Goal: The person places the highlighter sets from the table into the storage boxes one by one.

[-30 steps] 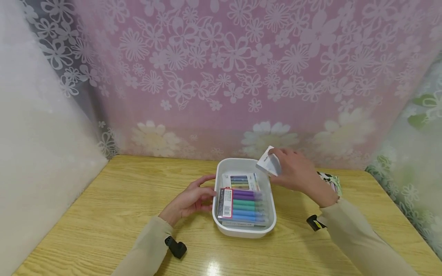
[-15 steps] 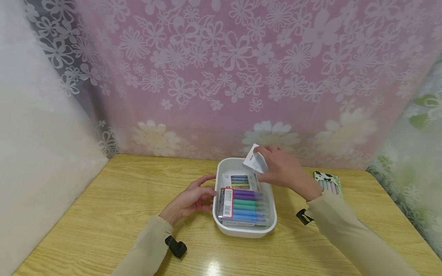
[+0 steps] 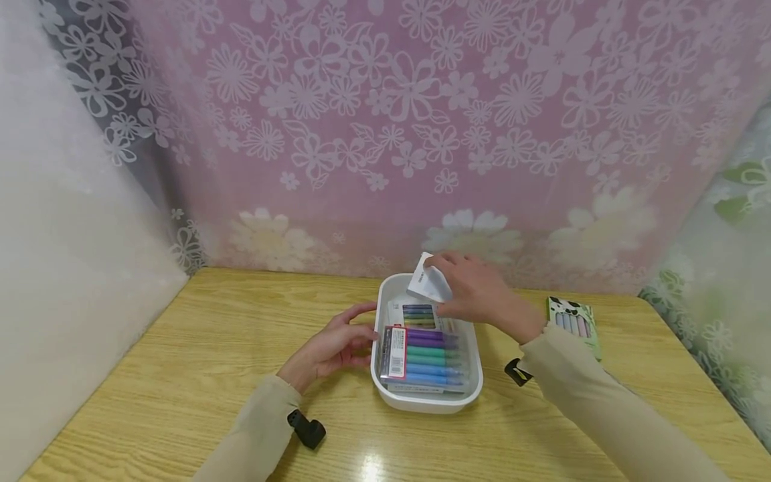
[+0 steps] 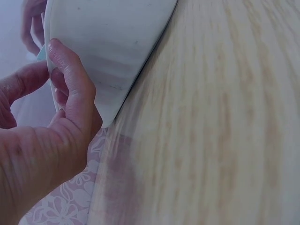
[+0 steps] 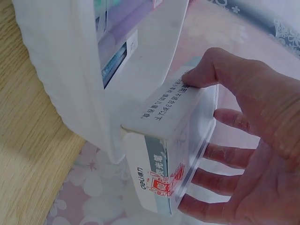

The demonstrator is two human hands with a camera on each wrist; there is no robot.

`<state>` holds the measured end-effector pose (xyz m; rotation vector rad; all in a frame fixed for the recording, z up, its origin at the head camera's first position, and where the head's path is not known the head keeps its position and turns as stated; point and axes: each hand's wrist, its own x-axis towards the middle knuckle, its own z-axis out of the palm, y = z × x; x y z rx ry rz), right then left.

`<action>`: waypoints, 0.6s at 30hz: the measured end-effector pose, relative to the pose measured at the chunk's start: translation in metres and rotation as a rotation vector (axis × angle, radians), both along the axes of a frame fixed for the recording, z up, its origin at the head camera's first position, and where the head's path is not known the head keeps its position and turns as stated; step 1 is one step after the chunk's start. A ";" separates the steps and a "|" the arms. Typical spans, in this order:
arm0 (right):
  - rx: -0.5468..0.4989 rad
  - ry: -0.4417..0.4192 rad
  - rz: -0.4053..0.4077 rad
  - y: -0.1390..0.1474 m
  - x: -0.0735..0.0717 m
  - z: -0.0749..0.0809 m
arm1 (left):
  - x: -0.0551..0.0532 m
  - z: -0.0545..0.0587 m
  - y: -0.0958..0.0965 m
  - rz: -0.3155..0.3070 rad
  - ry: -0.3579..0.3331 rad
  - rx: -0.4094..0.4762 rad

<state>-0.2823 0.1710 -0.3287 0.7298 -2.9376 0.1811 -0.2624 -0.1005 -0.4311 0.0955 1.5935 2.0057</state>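
Note:
A white plastic storage bin (image 3: 421, 404) stands on the wooden table. At its left wall, my left hand (image 3: 330, 348) holds the rim between thumb and fingers (image 4: 75, 84). My right hand (image 3: 472, 289) grips a white highlighter box (image 3: 426, 280), tilted over the bin's far end. Thumb and fingertips (image 5: 218, 180) hold opposite sides of this box, whose printed end points down beside the bin wall in the right wrist view. Inside the bin lie a clear pack of purple, green and blue pens (image 3: 429, 358) and, behind it, a white windowed pen box (image 3: 394, 316).
To the right on the table (image 3: 241, 321) lies a green panda-patterned pack (image 3: 572, 328) of pastel pens. A pink flowered curtain (image 3: 361, 167) hangs right behind the table's far edge, with more curtain at both sides.
My right hand has moved left with the highlighter box, from the bin's right rim to over its far end. The panda pack has come into fuller view. My left hand stays put.

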 end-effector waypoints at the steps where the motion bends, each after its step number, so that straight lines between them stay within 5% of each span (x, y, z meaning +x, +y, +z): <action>1: -0.001 -0.002 0.012 -0.001 -0.001 0.000 | 0.000 0.000 0.000 0.000 -0.001 0.001; 8: -0.015 -0.037 0.116 -0.010 -0.007 -0.003 | -0.002 0.002 0.000 -0.001 -0.003 -0.004; 18: -0.001 -0.141 0.159 -0.015 -0.016 -0.015 | -0.001 0.001 -0.002 -0.020 -0.004 0.003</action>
